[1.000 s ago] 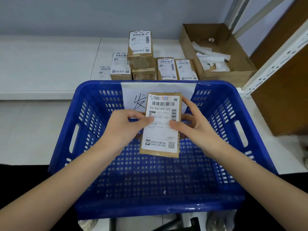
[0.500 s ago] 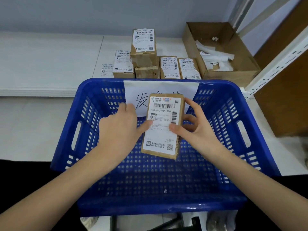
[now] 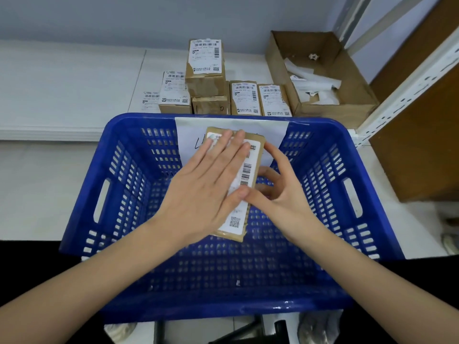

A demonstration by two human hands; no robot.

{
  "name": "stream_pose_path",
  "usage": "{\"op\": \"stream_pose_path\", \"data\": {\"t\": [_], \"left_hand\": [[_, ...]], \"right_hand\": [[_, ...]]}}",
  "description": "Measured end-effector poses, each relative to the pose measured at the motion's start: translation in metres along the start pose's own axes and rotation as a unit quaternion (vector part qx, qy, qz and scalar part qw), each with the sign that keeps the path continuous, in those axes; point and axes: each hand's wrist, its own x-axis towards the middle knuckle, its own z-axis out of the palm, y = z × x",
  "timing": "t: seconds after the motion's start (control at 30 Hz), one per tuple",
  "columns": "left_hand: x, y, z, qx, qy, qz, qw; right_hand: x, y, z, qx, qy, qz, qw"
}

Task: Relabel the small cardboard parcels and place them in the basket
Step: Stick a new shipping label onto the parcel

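A small cardboard parcel (image 3: 248,180) with a white shipping label is held above the inside of the blue plastic basket (image 3: 124,194). My left hand (image 3: 208,184) lies flat on the label with straight fingers and covers most of it. My right hand (image 3: 280,192) grips the parcel's right edge, thumb on the label, fingers curled behind. Several more labelled parcels (image 3: 206,68) are stacked on the white table behind the basket.
An open cardboard box (image 3: 352,100) with peeled label backing paper stands at the back right. A white sheet with handwriting (image 3: 273,135) hangs on the basket's far wall. A white metal rack post (image 3: 407,88) and a brown panel rise at the right.
My left hand has slid from the parcel's left edge up onto the label and now lies flat across it. My right hand keeps its grip on the right edge.
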Motion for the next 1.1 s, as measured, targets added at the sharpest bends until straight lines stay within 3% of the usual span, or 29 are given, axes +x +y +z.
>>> {"op": "stream_pose_path", "data": {"t": [0.17,0.4,0.57,0.7,0.87,0.97,1.1], "left_hand": [[-0.004,-0.007,0.005,-0.001,-0.02,-0.059,0.998],[0.001,-0.011,-0.001,-0.003,-0.022,-0.049,0.999],[-0.027,0.032,0.011,-0.029,-0.076,-0.004,0.997],[-0.026,0.024,0.013,-0.013,-0.077,0.016,0.997],[-0.038,0.032,0.014,0.0,-0.109,0.099,0.989],[-0.035,0.025,0.006,-0.025,-0.071,0.106,0.992],[-0.019,0.007,-0.01,-0.085,0.02,0.045,0.995]], "right_hand": [[0.004,-0.003,-0.002,-0.024,-0.011,0.021,0.999],[0.015,-0.003,-0.008,-0.031,-0.006,0.02,0.999],[0.017,0.003,-0.014,-0.019,0.024,0.021,0.999],[0.019,0.006,-0.014,0.011,0.025,0.035,0.999],[0.029,-0.003,-0.031,0.017,0.075,0.028,0.997],[0.029,-0.005,-0.034,-0.006,0.066,0.024,0.998],[0.022,-0.005,-0.021,0.005,0.012,0.034,0.999]]}}
